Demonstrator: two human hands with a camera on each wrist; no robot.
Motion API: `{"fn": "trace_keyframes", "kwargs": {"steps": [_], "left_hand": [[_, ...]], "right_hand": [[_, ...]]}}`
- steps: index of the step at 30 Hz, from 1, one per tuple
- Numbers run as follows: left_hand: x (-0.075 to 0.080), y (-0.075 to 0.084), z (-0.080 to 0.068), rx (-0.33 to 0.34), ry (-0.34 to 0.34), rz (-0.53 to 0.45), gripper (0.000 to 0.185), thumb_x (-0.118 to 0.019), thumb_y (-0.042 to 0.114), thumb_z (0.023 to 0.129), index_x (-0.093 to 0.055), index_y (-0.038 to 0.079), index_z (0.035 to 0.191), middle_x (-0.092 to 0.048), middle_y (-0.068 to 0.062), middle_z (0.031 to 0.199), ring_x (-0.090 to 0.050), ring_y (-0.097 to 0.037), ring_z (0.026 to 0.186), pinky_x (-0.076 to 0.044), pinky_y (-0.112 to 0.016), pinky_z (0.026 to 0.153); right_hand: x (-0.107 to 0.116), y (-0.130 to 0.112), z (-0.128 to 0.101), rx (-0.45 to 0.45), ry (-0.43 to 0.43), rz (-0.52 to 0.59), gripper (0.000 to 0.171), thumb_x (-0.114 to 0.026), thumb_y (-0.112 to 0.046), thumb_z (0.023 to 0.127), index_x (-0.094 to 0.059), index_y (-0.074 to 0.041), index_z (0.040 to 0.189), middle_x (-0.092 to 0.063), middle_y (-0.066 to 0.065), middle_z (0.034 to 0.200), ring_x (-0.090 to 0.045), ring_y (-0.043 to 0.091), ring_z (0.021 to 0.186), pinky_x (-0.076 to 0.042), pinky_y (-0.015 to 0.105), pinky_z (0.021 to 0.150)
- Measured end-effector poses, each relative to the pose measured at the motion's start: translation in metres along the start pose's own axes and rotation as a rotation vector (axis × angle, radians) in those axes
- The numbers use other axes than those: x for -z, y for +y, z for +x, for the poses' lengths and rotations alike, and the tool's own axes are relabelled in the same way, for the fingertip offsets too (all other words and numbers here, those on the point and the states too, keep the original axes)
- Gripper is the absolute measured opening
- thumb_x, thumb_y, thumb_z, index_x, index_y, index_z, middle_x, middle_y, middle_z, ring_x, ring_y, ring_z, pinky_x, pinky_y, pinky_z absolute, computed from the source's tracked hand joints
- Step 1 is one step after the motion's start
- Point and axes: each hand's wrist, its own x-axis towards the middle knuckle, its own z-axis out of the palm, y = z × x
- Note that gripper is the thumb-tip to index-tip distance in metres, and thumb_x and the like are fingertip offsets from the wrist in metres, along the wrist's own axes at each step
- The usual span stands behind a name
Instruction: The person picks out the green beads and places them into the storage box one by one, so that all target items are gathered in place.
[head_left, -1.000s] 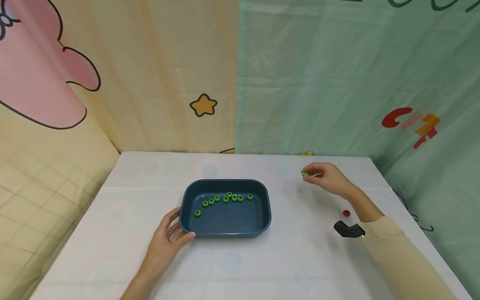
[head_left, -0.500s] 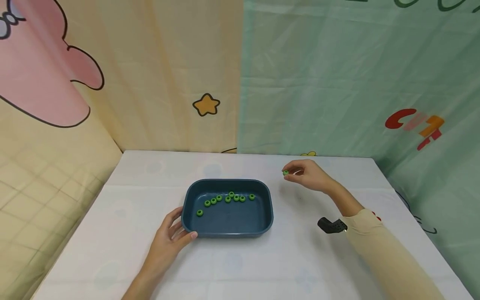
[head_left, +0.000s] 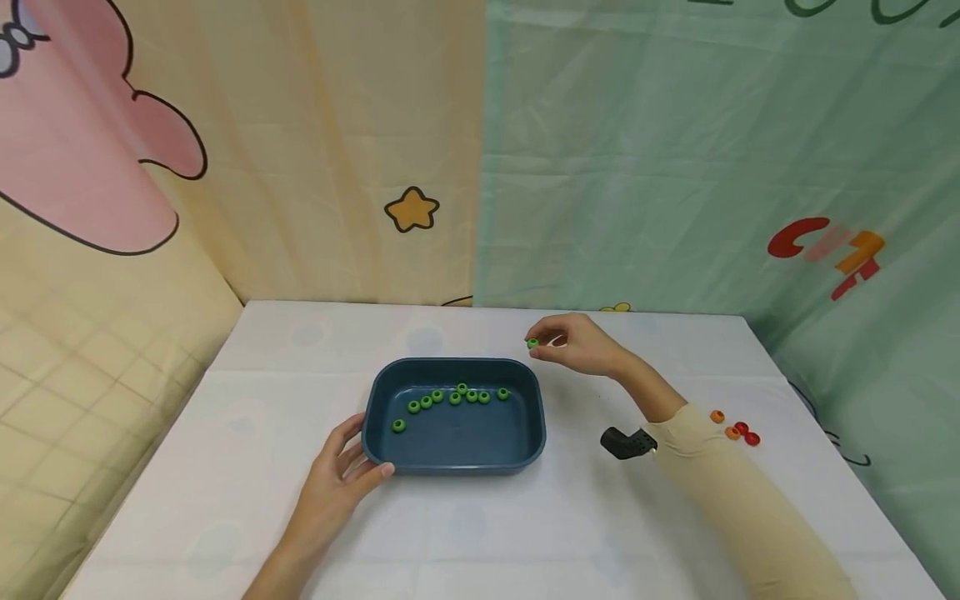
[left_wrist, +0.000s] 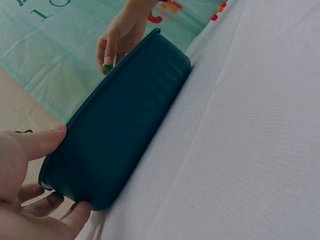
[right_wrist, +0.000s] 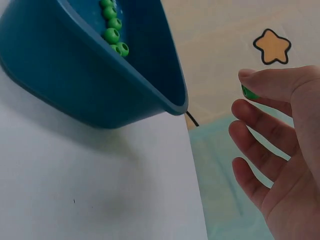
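A dark blue rectangular tray (head_left: 465,457) stands on the table, with several green beads (head_left: 454,399) lying loose on its floor. At its near left corner my left hand (head_left: 330,483) grips the tray, thumb on the near side and fingers around the left end. My right hand (head_left: 585,346) is in the air just beyond the tray's far right corner. It pinches one green bead (head_left: 532,343) between thumb and index finger. In the right wrist view the other fingers (right_wrist: 250,145) are loosely bent, and the thumb partly covers the bead (right_wrist: 248,92).
Several red and orange beads (head_left: 752,438) lie on the white tablecloth (head_left: 480,542) at the right, beside the right sleeve (head_left: 720,475). A black device (head_left: 626,443) is at the right wrist. Printed curtains (head_left: 675,167) hang behind the table.
My right hand has moved left toward the tray, carrying the green bead. Red and orange beads have come into view from behind the right arm. The left hand and tray stay in place.
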Motion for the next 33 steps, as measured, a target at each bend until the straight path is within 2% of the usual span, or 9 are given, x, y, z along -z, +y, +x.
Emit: {"fn": "trace_keyframes", "kwargs": {"steps": [9,14,18,25,33], "left_hand": [[0.000,-0.002,-0.001,-0.009,-0.005,-0.004,0.081,-0.078,0.009,0.075,-0.031,0.013,0.142,-0.028,-0.008,0.144,-0.038,-0.029,0.127,-0.046,-0.025,0.090],[0.000,-0.002,-0.001,-0.013,-0.008,-0.010,0.080,-0.076,0.006,0.077,-0.030,0.013,0.142,-0.027,-0.008,0.144,-0.037,-0.029,0.127,-0.045,-0.025,0.091],[0.000,0.000,0.000,-0.007,-0.010,-0.009,0.079,-0.075,0.006,0.078,-0.030,0.014,0.142,-0.027,-0.007,0.145,-0.037,-0.029,0.127,-0.045,-0.024,0.091],[0.000,0.000,-0.003,0.004,-0.010,-0.019,0.081,-0.077,0.008,0.076,-0.030,0.013,0.142,-0.027,-0.007,0.144,-0.037,-0.029,0.127,-0.046,-0.026,0.090],[-0.001,0.001,-0.003,-0.006,-0.008,-0.018,0.079,-0.075,0.005,0.077,-0.030,0.013,0.142,-0.028,-0.008,0.144,-0.038,-0.030,0.127,-0.046,-0.026,0.090]], "right_hand": [[-0.020,-0.019,0.023,0.061,-0.054,-0.002,0.017,-0.069,-0.021,0.086,-0.068,-0.016,0.102,-0.064,-0.006,0.095,-0.059,0.011,0.088,-0.051,0.036,0.082],[-0.029,-0.025,0.034,0.103,-0.077,-0.006,0.017,-0.068,-0.023,0.086,-0.068,-0.016,0.102,-0.064,-0.007,0.097,-0.060,0.010,0.090,-0.051,0.037,0.082],[-0.035,-0.032,0.044,0.126,-0.086,-0.015,0.017,-0.068,-0.023,0.086,-0.068,-0.017,0.102,-0.064,-0.009,0.097,-0.060,0.008,0.090,-0.051,0.034,0.081],[-0.050,-0.043,0.057,0.140,-0.140,-0.026,0.017,-0.067,-0.025,0.087,-0.068,-0.019,0.103,-0.063,-0.011,0.097,-0.059,0.005,0.089,-0.050,0.040,0.083],[-0.061,-0.050,0.065,0.165,-0.158,-0.037,0.020,-0.068,-0.028,0.086,-0.069,-0.018,0.104,-0.063,-0.012,0.099,-0.058,0.006,0.092,-0.050,0.039,0.084]]}}
